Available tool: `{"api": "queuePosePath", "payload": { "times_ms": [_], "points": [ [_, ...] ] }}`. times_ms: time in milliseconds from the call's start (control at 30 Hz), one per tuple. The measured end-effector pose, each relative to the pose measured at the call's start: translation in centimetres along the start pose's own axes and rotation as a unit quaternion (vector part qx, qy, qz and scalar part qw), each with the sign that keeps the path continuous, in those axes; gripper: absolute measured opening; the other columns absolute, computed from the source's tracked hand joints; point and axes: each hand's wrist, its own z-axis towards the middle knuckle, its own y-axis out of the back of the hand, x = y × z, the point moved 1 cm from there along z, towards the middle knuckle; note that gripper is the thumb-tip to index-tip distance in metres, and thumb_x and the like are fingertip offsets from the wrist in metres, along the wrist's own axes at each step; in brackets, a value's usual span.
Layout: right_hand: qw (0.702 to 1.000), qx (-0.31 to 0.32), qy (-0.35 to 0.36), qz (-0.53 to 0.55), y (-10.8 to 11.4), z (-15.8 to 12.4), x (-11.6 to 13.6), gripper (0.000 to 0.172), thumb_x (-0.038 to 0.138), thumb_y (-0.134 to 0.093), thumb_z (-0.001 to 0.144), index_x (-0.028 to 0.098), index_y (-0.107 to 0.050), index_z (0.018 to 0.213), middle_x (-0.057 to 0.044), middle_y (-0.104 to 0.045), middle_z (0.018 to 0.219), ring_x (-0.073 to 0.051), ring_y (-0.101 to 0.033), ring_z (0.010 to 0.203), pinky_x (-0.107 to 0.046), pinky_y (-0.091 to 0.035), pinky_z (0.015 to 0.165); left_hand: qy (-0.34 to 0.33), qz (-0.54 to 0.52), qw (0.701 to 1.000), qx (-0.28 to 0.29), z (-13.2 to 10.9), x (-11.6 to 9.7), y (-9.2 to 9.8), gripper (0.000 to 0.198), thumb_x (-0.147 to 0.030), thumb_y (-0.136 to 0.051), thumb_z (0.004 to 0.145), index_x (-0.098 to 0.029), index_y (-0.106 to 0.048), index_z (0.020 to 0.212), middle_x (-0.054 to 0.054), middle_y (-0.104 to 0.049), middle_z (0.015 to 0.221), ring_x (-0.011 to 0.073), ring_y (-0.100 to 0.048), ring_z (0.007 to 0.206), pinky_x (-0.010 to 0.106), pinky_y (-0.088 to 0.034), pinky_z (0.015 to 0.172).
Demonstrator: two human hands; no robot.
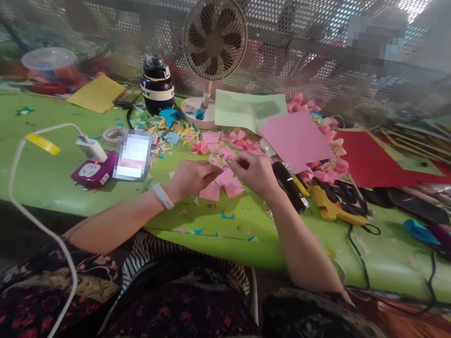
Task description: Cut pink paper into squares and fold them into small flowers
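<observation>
My left hand [194, 178] is closed, its fingers pressed together just above the green table [176, 218]. Across from it, my right hand [254, 172] is closed too, its fingertips pinched near a pink paper flower [225, 156]. Whatever is between the fingertips of either hand is too small to make out. Pink paper pieces [229, 183] lie under and between the hands. Pink paper flowers [202, 147] and small yellow and blue scraps [168, 127] are spread behind them. A pink sheet [297, 140] lies behind my right hand.
A lit phone [132, 156] and a purple power adapter [91, 173] with a white cable are at the left. A black bottle [157, 85] and a fan [215, 37] stand behind. A yellow glue gun [336, 208], a black tool [290, 187] and a red sheet [373, 157] are at the right.
</observation>
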Motion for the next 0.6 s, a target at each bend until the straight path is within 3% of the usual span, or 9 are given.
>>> {"api": "queuePosePath", "payload": {
  "times_ms": [133,200,300,367,467,600],
  "points": [
    [1.000,-0.015,-0.009,0.010,0.4,0.3,-0.6,0.033,0.042,-0.061,0.094,0.021,-0.058,0.068,-0.001,-0.060,0.066,-0.015,-0.050,0.064,-0.029,-0.038,0.064,0.014,-0.024,0.999,0.033,0.4,0.1,0.1,0.013,-0.019,-0.085,0.080,-0.021,-0.079,0.069,0.005,-0.070,0.069,0.0178,-0.064,0.067,0.028,-0.045,0.066],
    [0.998,-0.052,-0.023,0.036,1.1,0.6,-1.4,0.035,0.049,-0.059,0.096,0.021,-0.061,0.074,-0.002,-0.062,0.068,-0.016,-0.054,0.065,-0.029,-0.040,0.064,0.035,-0.048,0.998,0.034,1.0,0.3,0.4,0.009,-0.023,-0.083,0.083,-0.019,-0.080,0.076,0.006,-0.073,0.073,0.0165,-0.065,0.063,0.028,-0.047,0.061],
    [0.988,-0.136,-0.068,0.035,2.7,1.1,-2.9,0.036,0.049,-0.051,0.099,0.020,-0.066,0.083,-0.004,-0.066,0.071,-0.019,-0.060,0.069,-0.029,-0.044,0.065,0.056,-0.090,0.994,-0.015,2.0,0.8,1.4,0.012,-0.029,-0.083,0.085,-0.019,-0.078,0.082,0.006,-0.076,0.079,0.0155,-0.069,0.065,0.025,-0.049,0.058],
    [0.982,-0.158,-0.103,-0.006,3.6,1.3,-3.9,0.030,0.042,-0.052,0.099,0.019,-0.068,0.087,-0.005,-0.069,0.075,-0.020,-0.063,0.073,-0.029,-0.045,0.069,0.063,-0.113,0.990,-0.054,2.6,1.1,2.0,0.013,-0.030,-0.082,0.085,-0.019,-0.077,0.083,0.006,-0.077,0.083,0.0156,-0.071,0.070,0.024,-0.051,0.060],
    [0.979,-0.109,-0.141,-0.097,4.2,1.3,-4.7,0.020,0.032,-0.057,0.094,0.020,-0.072,0.093,-0.007,-0.075,0.087,-0.022,-0.066,0.082,-0.031,-0.046,0.074,0.057,-0.135,0.984,-0.099,3.0,1.2,2.6,0.010,-0.028,-0.080,0.087,-0.019,-0.077,0.086,0.007,-0.078,0.088,0.0171,-0.073,0.078,0.027,-0.055,0.066],
    [0.956,0.034,-0.181,-0.228,4.1,0.9,-4.7,0.021,0.019,-0.056,0.090,0.019,-0.076,0.098,-0.013,-0.078,0.105,-0.029,-0.070,0.098,-0.034,-0.048,0.077,0.033,-0.153,0.980,-0.125,3.2,1.1,2.8,0.006,-0.025,-0.077,0.089,-0.019,-0.077,0.088,0.006,-0.078,0.088,0.0174,-0.074,0.080,0.027,-0.056,0.067]
  ]
}}
